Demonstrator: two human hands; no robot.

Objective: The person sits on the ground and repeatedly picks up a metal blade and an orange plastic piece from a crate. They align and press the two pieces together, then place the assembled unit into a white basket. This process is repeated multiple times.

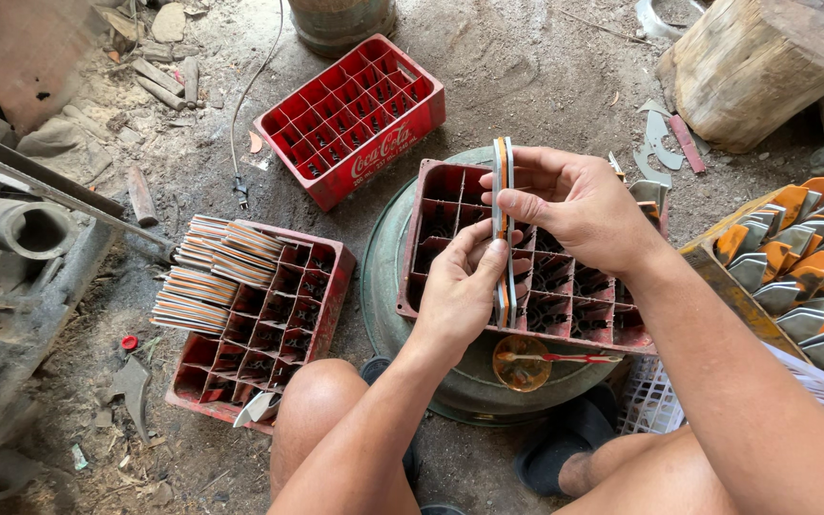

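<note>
Both my hands hold a thin stack of flat metal pieces with orange and grey edges [502, 191], seen edge-on and upright. My right hand [574, 200] pinches the upper part of the stack. My left hand [464, 286] grips its lower part. They hover over a red divided crate [422, 238] that rests on a round green metal lid [383, 286]. The crate's compartments look dark.
A second red crate [321, 277] at left holds stacks of flat pieces [212, 277] laid across it. A third red crate [355, 114] sits farther back. Orange-and-grey blades [803, 267] fill a box at right. A small orange dish with a brush [522, 362] lies near my knees. A wooden block [765, 57] stands at top right.
</note>
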